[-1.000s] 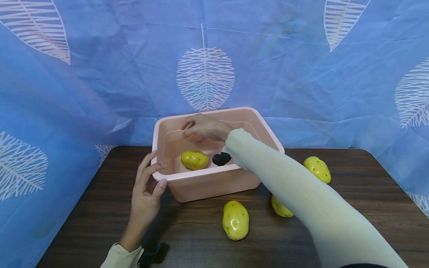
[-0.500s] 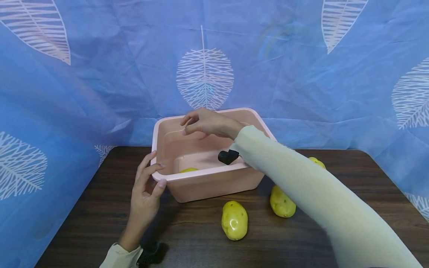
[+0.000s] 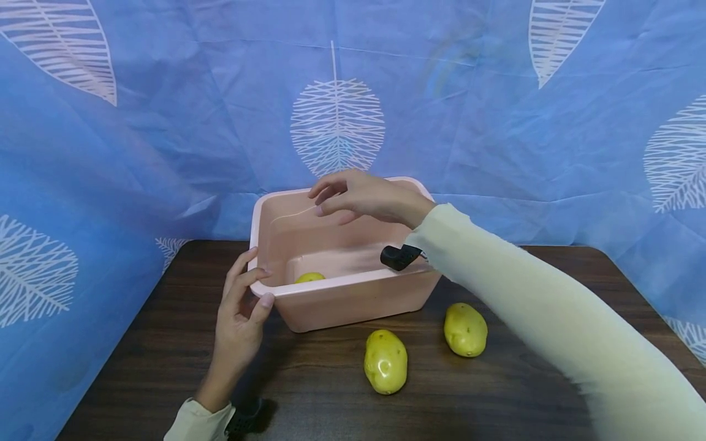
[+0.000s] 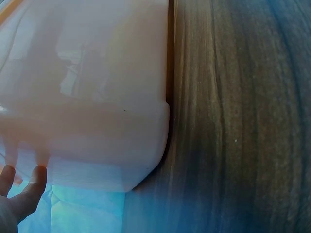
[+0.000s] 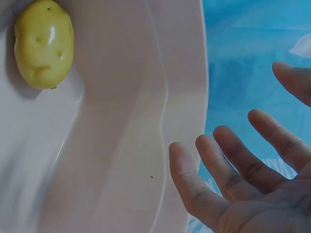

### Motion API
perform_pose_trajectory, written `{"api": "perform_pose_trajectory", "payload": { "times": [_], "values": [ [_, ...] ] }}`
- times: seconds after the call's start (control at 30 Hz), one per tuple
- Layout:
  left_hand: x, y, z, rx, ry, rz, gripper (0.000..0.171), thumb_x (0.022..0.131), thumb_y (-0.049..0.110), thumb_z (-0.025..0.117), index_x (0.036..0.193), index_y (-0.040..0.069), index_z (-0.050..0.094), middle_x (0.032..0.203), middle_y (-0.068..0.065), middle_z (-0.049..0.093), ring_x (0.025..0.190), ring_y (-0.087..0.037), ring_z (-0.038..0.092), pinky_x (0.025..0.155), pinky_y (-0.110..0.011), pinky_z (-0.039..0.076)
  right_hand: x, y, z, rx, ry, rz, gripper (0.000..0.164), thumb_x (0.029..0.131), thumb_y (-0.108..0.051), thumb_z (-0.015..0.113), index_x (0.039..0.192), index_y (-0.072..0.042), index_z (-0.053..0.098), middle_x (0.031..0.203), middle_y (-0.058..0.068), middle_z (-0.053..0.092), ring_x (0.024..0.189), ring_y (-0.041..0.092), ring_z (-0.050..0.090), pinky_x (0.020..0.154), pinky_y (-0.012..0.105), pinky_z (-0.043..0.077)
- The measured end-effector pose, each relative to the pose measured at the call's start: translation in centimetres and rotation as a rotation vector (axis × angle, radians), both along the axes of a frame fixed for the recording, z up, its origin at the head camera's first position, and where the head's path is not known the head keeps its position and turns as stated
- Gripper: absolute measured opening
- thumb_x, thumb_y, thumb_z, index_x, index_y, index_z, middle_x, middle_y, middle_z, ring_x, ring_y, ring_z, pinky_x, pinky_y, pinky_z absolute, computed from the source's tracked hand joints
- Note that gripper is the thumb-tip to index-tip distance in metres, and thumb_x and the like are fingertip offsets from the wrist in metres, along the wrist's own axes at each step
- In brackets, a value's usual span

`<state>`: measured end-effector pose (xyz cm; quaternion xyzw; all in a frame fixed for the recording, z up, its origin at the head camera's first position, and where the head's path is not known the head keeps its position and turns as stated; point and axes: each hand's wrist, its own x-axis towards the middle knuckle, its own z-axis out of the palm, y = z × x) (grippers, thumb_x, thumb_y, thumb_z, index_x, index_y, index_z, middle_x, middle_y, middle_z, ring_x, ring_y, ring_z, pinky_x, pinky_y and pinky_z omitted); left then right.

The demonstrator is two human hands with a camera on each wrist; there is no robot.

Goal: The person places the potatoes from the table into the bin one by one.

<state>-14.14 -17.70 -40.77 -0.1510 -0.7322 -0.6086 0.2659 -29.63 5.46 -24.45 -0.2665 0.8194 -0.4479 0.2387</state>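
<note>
A pink plastic tub (image 3: 353,297) stands on the dark wooden table (image 3: 496,398). One yellow potato (image 3: 309,277) lies on its floor, also clear in the right wrist view (image 5: 43,43). My left hand (image 3: 242,306) grips the tub's near left corner, thumb on the rim (image 3: 267,300); its fingertips (image 4: 19,182) show against the tub wall (image 4: 92,107). My right hand (image 3: 361,196) hovers above the tub's far side, empty, with loosely spread fingers (image 5: 233,170). Two more potatoes (image 3: 385,361) (image 3: 466,329) lie on the table in front of the tub.
A blue cloth with white leaf prints (image 3: 336,122) hangs behind and to both sides. A black wrist camera (image 3: 399,257) sits under my right sleeve (image 3: 551,331). The table's left edge runs close to my left arm.
My right hand rose out of the tub and drew back to the right, empty. The potato it was above dropped to the tub floor. My left hand stayed on the corner.
</note>
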Motion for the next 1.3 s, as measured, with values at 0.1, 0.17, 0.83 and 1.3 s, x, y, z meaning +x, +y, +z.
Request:
{"api": "perform_pose_trajectory", "payload": {
  "times": [0.1,0.17,0.83,1.3],
  "values": [
    [0.0,0.0,0.0,-0.004,-0.003,0.002,0.036,0.094,-0.007,0.061,0.129,0.001,0.061,0.165,-0.001,0.037,0.150,-0.026,0.034,0.110,-0.017,0.045,0.4,1.0,0.3,-0.014,-0.003,-0.003,0.047,0.098,-0.025,0.072,0.143,-0.017,0.060,0.149,0.009,0.059,0.134,0.021,0.058,0.106,0.047,0.056],
    [0.0,0.0,0.0,-0.005,-0.011,0.006,0.035,0.095,-0.006,0.061,0.129,0.000,0.061,0.166,0.000,0.037,0.150,-0.026,0.034,0.110,-0.017,0.044,0.6,1.6,0.4,-0.022,-0.009,-0.005,0.047,0.099,-0.024,0.071,0.144,-0.017,0.059,0.148,0.008,0.059,0.134,0.022,0.058,0.107,0.047,0.056],
    [0.0,-0.2,-0.1,-0.023,-0.046,0.021,0.035,0.096,-0.003,0.061,0.131,0.003,0.061,0.166,0.007,0.036,0.151,-0.022,0.034,0.108,-0.014,0.043,2.1,6.9,0.8,-0.064,0.018,-0.036,0.047,0.100,-0.017,0.068,0.145,-0.010,0.058,0.148,0.011,0.059,0.136,0.030,0.058,0.107,0.046,0.056],
    [0.0,-0.2,-0.1,-0.019,-0.045,0.019,0.036,0.096,-0.004,0.062,0.131,0.003,0.061,0.167,0.006,0.035,0.152,-0.023,0.032,0.108,-0.014,0.045,4.1,9.8,0.8,-0.089,0.071,-0.075,0.042,0.099,-0.015,0.069,0.140,-0.011,0.062,0.145,0.007,0.063,0.137,0.024,0.058,0.104,0.039,0.058]
  ]
}}
